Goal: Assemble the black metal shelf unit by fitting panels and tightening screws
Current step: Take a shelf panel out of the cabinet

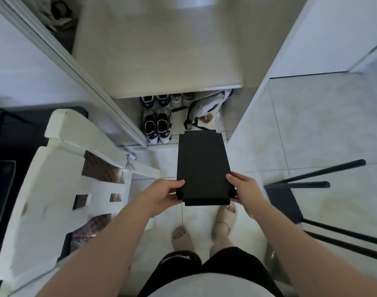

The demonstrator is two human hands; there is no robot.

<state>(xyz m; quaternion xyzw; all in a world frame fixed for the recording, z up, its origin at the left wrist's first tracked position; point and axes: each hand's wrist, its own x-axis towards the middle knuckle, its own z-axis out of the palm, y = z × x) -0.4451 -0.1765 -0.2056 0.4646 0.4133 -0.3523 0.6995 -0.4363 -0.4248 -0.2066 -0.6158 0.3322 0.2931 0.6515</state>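
A flat black metal panel with notched corners hangs level in front of me, above the tiled floor. My left hand grips its near left corner, thumb on top. My right hand grips the near right corner the same way. To the right stands a part-built black frame with thin black legs sticking out sideways and more black bars low at the right.
White foam packing fills the left side. Ahead is an open closet with sneakers and a bag on its floor, under a beige shelf. My sandalled feet stand on the pale tiles.
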